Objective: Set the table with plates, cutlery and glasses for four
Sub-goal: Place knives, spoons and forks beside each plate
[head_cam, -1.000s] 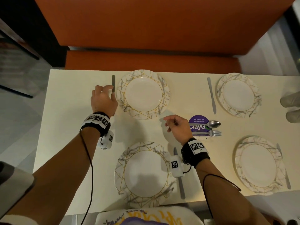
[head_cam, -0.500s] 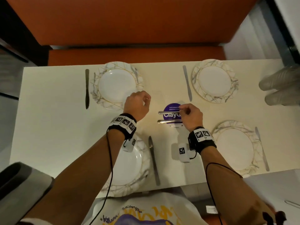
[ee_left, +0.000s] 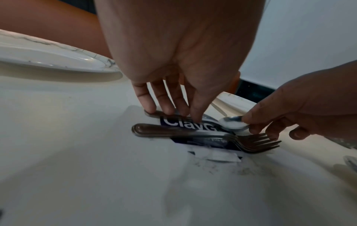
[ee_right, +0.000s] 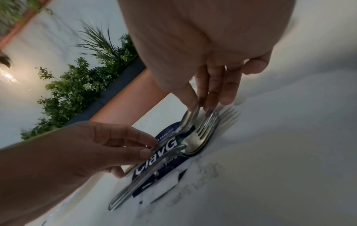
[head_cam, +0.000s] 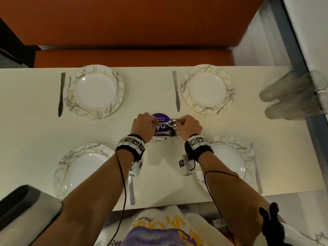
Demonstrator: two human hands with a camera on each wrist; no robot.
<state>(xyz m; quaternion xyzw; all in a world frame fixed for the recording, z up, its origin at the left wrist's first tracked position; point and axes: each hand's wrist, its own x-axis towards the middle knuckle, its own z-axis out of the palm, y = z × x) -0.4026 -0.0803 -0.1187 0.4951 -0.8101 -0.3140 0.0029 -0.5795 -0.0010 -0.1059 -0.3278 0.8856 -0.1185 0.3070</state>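
Four marbled plates lie on the white table (head_cam: 35, 132): far left (head_cam: 95, 91), far right (head_cam: 206, 88), near left (head_cam: 83, 173), near right (head_cam: 229, 162). A knife lies beside each one (head_cam: 61, 94) (head_cam: 176, 89) (head_cam: 131, 190) (head_cam: 255, 167). At the table's middle a spoon (head_cam: 171, 122) (ee_left: 232, 123) (ee_right: 190, 117) lies across a purple sticker (head_cam: 160, 127). My left hand (head_cam: 152, 121) (ee_left: 170, 112) pinches its handle. My right hand (head_cam: 182, 121) (ee_right: 200, 109) pinches its bowl. Stacked forks (head_cam: 174, 133) (ee_left: 193, 134) (ee_right: 204, 130) lie just in front of the spoon.
Clear glasses (head_cam: 291, 87) (head_cam: 292, 107) stand at the table's right end. An orange bench (head_cam: 133, 57) runs along the far side. A grey chair back (head_cam: 23, 210) is at my near left.
My left hand left the far left knife and came to the middle of the table. Both hands closed on the spoon: the left on its handle, the right on its bowl.
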